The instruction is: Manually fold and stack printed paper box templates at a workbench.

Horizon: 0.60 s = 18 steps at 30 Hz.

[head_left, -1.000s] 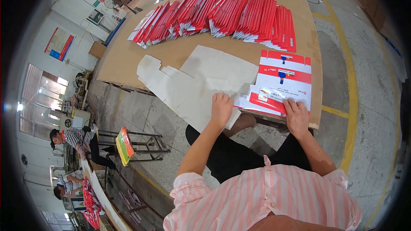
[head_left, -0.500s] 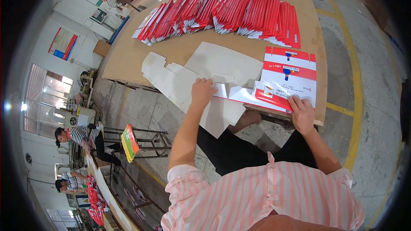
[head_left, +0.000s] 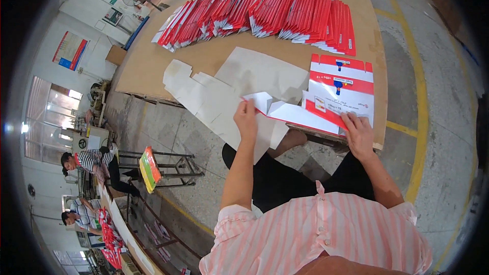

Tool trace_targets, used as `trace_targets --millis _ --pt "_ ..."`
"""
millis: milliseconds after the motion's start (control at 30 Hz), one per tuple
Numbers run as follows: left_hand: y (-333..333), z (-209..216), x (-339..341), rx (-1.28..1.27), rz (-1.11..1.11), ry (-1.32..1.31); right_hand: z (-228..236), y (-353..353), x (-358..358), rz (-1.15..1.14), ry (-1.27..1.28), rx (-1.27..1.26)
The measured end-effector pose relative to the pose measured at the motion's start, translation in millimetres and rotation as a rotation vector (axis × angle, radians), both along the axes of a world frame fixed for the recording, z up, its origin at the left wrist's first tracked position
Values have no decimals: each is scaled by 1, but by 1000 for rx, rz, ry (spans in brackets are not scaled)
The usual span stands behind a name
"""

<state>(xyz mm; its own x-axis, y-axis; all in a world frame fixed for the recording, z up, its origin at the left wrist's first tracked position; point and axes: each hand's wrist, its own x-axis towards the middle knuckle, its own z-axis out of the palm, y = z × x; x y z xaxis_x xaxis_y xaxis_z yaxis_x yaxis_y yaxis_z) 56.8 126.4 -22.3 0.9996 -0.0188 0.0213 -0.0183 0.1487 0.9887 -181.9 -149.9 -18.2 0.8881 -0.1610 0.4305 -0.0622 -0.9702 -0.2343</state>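
A red and white cardboard box blank (head_left: pixel 351 103) lies printed side up at the table's near edge, partly folded. My left hand (head_left: pixel 246 117) is closed on the end flap (head_left: pixel 259 100) at its left, which is tilted up off the sheets below. My right hand (head_left: pixel 359 135) is closed on the red-edged flap (head_left: pixel 326 114) near the blank's right side, which stands raised at a slant. Plain grey-white cardboard blanks (head_left: pixel 260 74) lie under and behind the left end, one hanging over the near edge.
A long row of folded red and white cartons (head_left: pixel 265 12) leans across the far part of the brown table (head_left: pixel 147 79). To the left, a stool (head_left: pixel 175 168) bears a green and orange pack (head_left: pixel 150 168). Two people (head_left: pixel 91 165) sit at a bench farther left.
My left hand has shifted a little right and nearer, and the end flap it holds has risen. The right-hand flap now stands up more steeply. My right hand has barely moved.
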Motion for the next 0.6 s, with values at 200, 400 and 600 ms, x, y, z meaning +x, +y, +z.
trace_targets --millis 200,400,600 --pt "-17 34 -39 925 -581 -927 8 3 -1 15 101 -102" --pt "-37 32 -43 1295 -671 -890 1 5 -2 5 142 -119" --pt "-39 -8 -36 1138 -612 -1002 -1 6 2 16 87 -79"
